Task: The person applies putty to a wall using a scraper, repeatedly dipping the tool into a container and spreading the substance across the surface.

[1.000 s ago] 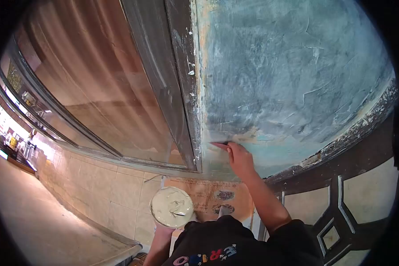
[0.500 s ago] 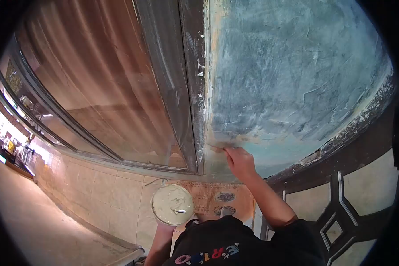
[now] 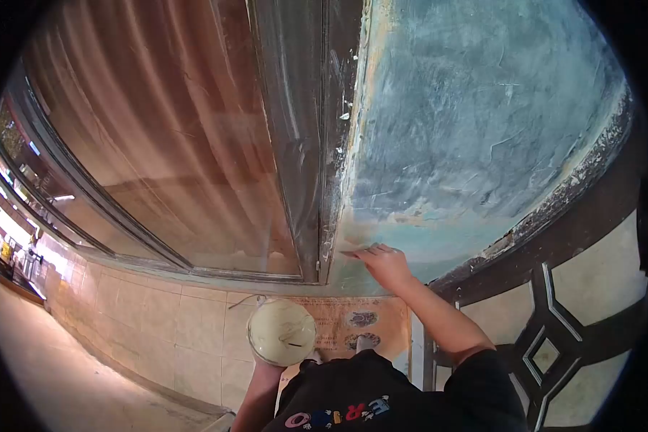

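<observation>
My left hand (image 3: 268, 369) supports a round tub (image 3: 250, 342) from below, its fingers mostly hidden underneath. Pale cream putty (image 3: 281, 324) fills the tub, with a small dark, narrow mark or object in its surface that I cannot make out. My right hand (image 3: 386, 266) is closed on a thin putty knife (image 3: 349, 253), whose blade lies at the lower left of the blue-green wall (image 3: 453, 144), beside the dark frame. Most of its handle is hidden in my fingers. Uneven patches and pale streaks cover the wall.
A dark window frame (image 3: 295, 144) with glass and brown curtains (image 3: 158, 108) stands on the left. Below me are floor tiles (image 3: 201, 317) and a printed orange mat (image 3: 331, 317). To the right is a dark panelled door or gate (image 3: 590, 324).
My right hand has shifted slightly down along the wall, its wrist turned, and the knife now shows more. The view has swung a little left; the tub stays in my left hand.
</observation>
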`<move>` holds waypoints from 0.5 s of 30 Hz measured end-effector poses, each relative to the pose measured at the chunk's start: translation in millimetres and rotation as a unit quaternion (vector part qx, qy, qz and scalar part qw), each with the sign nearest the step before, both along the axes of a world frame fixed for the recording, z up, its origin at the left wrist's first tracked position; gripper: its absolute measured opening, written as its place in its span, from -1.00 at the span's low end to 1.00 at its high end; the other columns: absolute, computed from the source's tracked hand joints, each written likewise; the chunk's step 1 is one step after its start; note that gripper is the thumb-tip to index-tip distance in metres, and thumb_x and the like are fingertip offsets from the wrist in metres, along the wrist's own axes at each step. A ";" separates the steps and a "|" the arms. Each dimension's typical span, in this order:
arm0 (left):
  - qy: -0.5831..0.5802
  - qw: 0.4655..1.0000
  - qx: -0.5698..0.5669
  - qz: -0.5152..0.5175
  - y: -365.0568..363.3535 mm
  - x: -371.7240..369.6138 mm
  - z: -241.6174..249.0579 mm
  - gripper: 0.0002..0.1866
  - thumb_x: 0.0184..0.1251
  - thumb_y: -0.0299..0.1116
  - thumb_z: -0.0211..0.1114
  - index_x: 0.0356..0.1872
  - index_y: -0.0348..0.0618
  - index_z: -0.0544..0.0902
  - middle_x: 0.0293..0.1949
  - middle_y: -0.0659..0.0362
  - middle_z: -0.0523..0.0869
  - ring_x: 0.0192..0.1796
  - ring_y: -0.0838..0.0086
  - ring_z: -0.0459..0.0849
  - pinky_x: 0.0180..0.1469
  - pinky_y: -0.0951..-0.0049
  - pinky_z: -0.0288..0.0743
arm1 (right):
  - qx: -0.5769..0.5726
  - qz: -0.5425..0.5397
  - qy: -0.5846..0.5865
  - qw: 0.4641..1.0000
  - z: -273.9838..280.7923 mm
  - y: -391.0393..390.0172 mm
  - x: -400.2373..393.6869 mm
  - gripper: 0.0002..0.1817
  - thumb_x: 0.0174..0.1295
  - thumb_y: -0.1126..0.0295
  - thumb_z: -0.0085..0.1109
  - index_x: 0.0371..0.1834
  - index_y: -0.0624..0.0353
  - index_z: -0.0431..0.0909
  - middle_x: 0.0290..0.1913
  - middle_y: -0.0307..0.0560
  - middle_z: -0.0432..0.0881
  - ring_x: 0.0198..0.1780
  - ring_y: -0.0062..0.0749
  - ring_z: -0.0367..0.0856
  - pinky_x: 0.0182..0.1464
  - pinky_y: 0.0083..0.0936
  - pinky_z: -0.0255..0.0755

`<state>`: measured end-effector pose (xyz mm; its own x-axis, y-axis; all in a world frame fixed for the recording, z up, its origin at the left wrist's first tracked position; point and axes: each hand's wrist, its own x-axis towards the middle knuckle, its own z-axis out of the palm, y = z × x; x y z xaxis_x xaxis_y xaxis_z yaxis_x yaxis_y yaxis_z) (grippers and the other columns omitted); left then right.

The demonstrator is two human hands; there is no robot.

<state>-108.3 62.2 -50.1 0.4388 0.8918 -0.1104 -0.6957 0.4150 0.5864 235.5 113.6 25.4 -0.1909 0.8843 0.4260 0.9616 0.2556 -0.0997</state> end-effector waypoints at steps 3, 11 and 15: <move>0.096 0.992 0.085 -0.007 1.8 -5.9 0.6 -0.31 0.32 -0.28 0.34 0.43 -0.05 0.24 0.31 0.12 0.47 0.31 0.31 0.50 0.32 0.15 0.43 | 0.001 -0.015 -0.048 0.999 1.8 7.4 4.5 -0.66 0.04 0.43 0.25 -0.08 -0.16 0.65 -0.34 -0.29 0.62 -0.26 -0.28 0.62 -0.30 -0.31 0.54; 0.246 0.949 0.199 0.011 6.6 -15.1 -24.5 -0.07 -0.02 -0.35 0.60 0.41 -0.12 0.26 0.28 0.09 0.50 0.28 0.36 0.53 0.27 0.24 0.48 | 0.048 -0.078 0.014 0.996 63.5 -14.5 -27.7 -0.64 0.09 0.44 0.20 -0.05 -0.24 0.66 -0.21 -0.31 0.59 -0.17 -0.26 0.57 -0.16 -0.20 0.48; 0.250 0.915 0.316 -0.003 14.2 -9.6 8.2 -0.09 0.04 -0.37 0.55 0.43 -0.12 0.22 0.31 0.09 0.45 0.31 0.33 0.50 0.30 0.21 0.46 | -0.017 -0.009 -0.102 0.995 -6.7 -9.4 -9.0 -0.54 0.11 0.45 0.15 0.06 -0.37 0.66 -0.21 -0.33 0.56 -0.18 -0.30 0.55 -0.18 -0.21 0.47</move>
<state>-117.9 76.4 -41.9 0.4794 0.8449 0.2375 -0.2734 -0.1134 0.9552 226.5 104.3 18.7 -0.2543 0.9020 0.3490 0.9671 0.2379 0.0898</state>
